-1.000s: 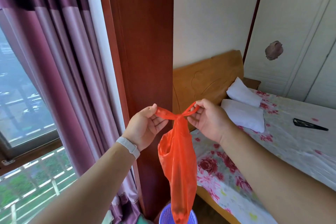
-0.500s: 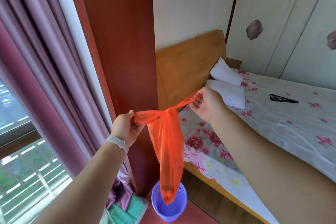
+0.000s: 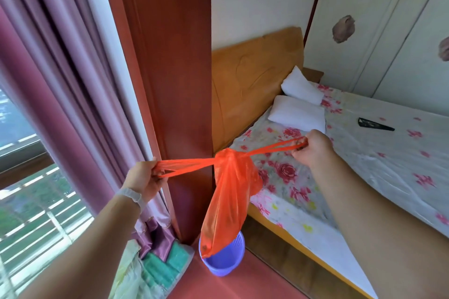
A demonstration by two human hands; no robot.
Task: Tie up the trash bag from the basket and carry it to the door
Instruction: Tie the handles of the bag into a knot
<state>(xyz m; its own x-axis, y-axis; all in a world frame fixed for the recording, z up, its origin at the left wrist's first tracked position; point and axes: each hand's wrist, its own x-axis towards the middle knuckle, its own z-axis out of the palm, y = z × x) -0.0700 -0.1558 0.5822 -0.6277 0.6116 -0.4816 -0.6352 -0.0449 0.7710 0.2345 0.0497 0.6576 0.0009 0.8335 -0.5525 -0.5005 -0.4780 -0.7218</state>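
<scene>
I had the orange trash bag (image 3: 230,192) strung between my two hands near the middle of the frame. My left hand (image 3: 143,178), at center left, was closed tight around one handle loop, the fingers curled over the twisted plastic so that the strands ran out taut toward the right. A pale band (image 3: 131,195) sat on that wrist. My right hand (image 3: 312,149), right of center and a little higher, pinched the other handle loop between thumb and fingertips; that loop stretched thin and tight back to the left.

The two handles met in a bunched knot (image 3: 227,156) at the top of the bag, between my hands. Below the knot the bag hung free in a long narrow sack, slanting down and to the left. Its bottom tip hung in front of the rim of the purple basket (image 3: 226,262), which stood on the red floor at lower center; I could not tell whether the bag touched it.

Behind the bag rose a reddish wooden panel (image 3: 170,68), with purple curtains (image 3: 60,68) filling the upper left. The bed (image 3: 364,165) with its flowered sheet took the right side, two white pillows (image 3: 297,114) lying against the wooden headboard (image 3: 255,85), and a dark flat object (image 3: 375,125) lay on the sheet farther right.
</scene>
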